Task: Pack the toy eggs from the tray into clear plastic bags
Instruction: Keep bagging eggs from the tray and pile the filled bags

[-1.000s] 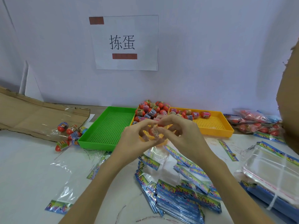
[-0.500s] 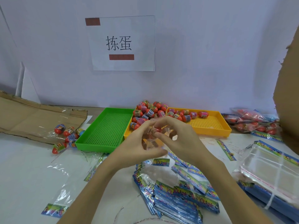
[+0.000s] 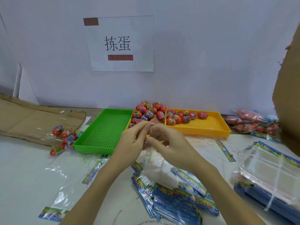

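Red toy eggs (image 3: 150, 111) with printed wrappers are heaped in an orange tray (image 3: 225, 127) behind my hands, and more lie in its right half. My left hand (image 3: 131, 143) and my right hand (image 3: 165, 142) meet above the table, both pinching the top edge of a clear plastic bag (image 3: 153, 161) that hangs down between them. I cannot tell whether the bag holds anything. Several flat bags with blue printed headers (image 3: 177, 200) are piled under my wrists.
A green tray (image 3: 90, 140) with no eggs in it stands left of the orange one. A filled bag of eggs (image 3: 65, 135) lies at its left on flattened cardboard (image 3: 32, 117). Filled bags (image 3: 250, 122) sit at the right, with a banded stack of clear bags (image 3: 269, 172) nearer.
My hands stayed together over the table. Their fingers shifted along the top of the clear bag, and the bag's printed header, which hung below my hands half a second ago, no longer shows there.
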A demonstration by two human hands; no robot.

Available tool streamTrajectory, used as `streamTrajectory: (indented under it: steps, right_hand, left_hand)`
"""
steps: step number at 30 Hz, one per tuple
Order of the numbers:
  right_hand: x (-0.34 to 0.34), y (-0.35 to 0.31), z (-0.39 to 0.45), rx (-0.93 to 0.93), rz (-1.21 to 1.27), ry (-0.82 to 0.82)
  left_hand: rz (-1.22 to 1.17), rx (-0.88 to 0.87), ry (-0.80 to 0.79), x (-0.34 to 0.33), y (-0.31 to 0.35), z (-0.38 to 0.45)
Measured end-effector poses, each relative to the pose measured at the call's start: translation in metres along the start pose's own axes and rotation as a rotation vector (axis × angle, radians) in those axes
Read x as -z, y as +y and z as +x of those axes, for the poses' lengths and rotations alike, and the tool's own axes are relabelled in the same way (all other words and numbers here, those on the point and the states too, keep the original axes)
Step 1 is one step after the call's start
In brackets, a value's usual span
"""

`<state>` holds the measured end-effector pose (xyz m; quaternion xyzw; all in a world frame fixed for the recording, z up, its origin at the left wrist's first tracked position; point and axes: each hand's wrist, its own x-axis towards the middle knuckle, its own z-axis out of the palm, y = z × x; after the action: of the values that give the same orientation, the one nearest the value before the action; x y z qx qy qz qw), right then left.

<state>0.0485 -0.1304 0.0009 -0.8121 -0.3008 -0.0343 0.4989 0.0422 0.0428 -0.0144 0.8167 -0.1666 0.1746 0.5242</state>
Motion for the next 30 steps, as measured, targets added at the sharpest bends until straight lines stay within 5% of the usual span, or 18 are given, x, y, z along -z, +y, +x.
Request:
streamTrajectory:
  steps: [8, 15, 30]
  right_hand:
    - [0.007, 0.006, 0.002, -0.143, 0.152, -0.003]
    - [0.021, 0.011, 0.004, -0.183, 0.192, 0.138]
    - [0.017, 0.003, 0.000, -0.213, 0.239, 0.069]
  left_hand:
    - [-0.140, 0.183, -0.001, 0.003, 0.004, 0.004]
    - [-0.203, 0.179, -0.182, 0.015, 0.001, 0.002]
    - [-0.280, 0.191, -0.073, 0.004, 0.001, 0.002]
